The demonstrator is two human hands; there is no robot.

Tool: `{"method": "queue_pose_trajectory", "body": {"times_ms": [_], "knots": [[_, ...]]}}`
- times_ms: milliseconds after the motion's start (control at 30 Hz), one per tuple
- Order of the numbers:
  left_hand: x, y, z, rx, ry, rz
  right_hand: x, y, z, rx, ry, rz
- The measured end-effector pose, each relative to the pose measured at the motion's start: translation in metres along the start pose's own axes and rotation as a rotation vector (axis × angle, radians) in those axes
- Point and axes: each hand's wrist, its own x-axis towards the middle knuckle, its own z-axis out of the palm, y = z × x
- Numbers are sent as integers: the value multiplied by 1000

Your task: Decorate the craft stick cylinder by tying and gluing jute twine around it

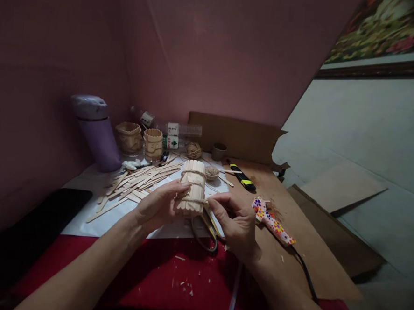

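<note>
A popsicle-stick cup [193, 187] with twine wound round it near both ends is held up over the table. My left hand [160, 203] grips it from the left, thumb across its side. At the lower band of twine, my right hand [236, 222] has thumb and forefinger pinched on the twine [206, 201] at the cup's right edge. Below and behind the hands lie scissors [207, 241], partly hidden. Small balls of twine [212, 173] rest just behind the cup.
Loose popsicle sticks [145, 179] are piled on white paper at left. Behind them stand two finished stick cups [153, 144] and a purple tumbler [98, 134]. A box cutter [241, 175] and a flowered glue gun [273, 222] with a black cord lie on cardboard [312, 264].
</note>
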Motion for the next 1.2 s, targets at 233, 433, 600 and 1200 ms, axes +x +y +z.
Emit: {"method": "queue_pose_trajectory", "body": {"times_ms": [233, 433, 600, 1200], "knots": [[-1, -2, 2, 36, -42, 40, -1, -3, 0, 21, 41, 3], [-3, -1, 6, 53, -48, 53, 0, -2, 0, -10, 13, 2], [-4, -2, 4, 71, -102, 61, -1, -2, 0, -43, -5, -16], [-4, -2, -1, 111, -167, 108, -1, 2, -1, -108, 4, -29]]}}
